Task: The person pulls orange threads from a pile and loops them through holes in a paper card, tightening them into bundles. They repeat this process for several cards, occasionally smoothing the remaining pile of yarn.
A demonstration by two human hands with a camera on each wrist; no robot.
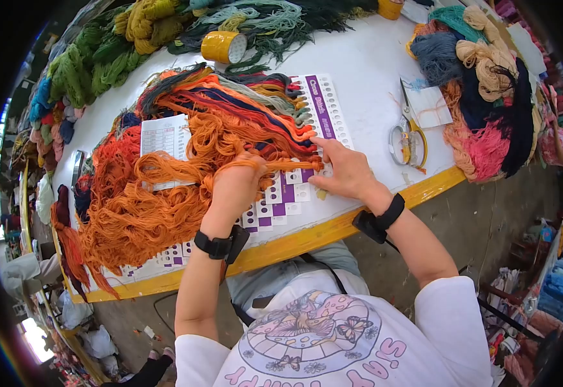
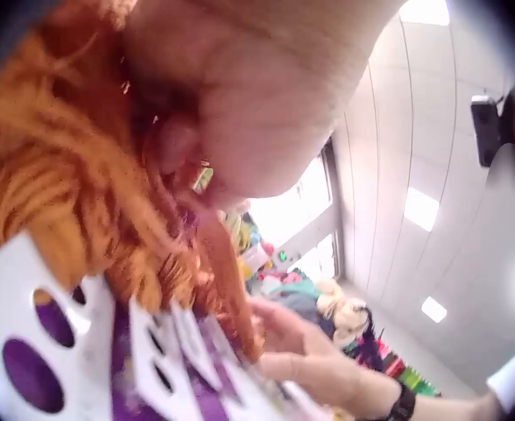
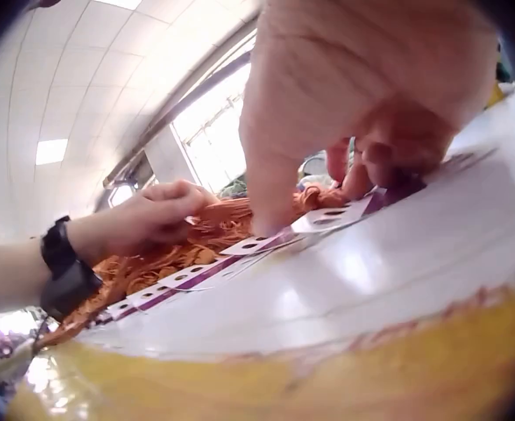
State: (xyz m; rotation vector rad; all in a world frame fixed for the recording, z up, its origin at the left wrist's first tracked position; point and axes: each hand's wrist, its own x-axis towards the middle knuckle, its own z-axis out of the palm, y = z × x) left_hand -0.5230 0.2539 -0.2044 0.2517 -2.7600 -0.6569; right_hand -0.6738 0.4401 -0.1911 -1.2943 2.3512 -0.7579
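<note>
My left hand [image 1: 237, 180] grips a bundle of orange embroidery thread [image 1: 288, 166], drawn out sideways toward the card's holed edge. Its fingertips are partly hidden in the thread. The right hand [image 1: 349, 171] rests at the edge of a white and purple thread card [image 1: 323, 106] printed "Cross Stitch". Its thumb and index finger are spread, pressing the card on either side of the orange strand's looped end. In the right wrist view the thumb [image 3: 270, 206] stands on the card strip, the other fingers bent beside it. Red, navy, grey and orange skeins hang from the card's upper holes.
A large orange thread heap [image 1: 139, 226] covers the table's left part, with a printed paper [image 1: 164, 138] on it. Scissors [image 1: 413, 132] and a roll of tape lie at right, near more skeins [image 1: 487, 97]. A yellow tape roll [image 1: 223, 47] stands behind. Yellow tape lines the table edge [image 1: 281, 235].
</note>
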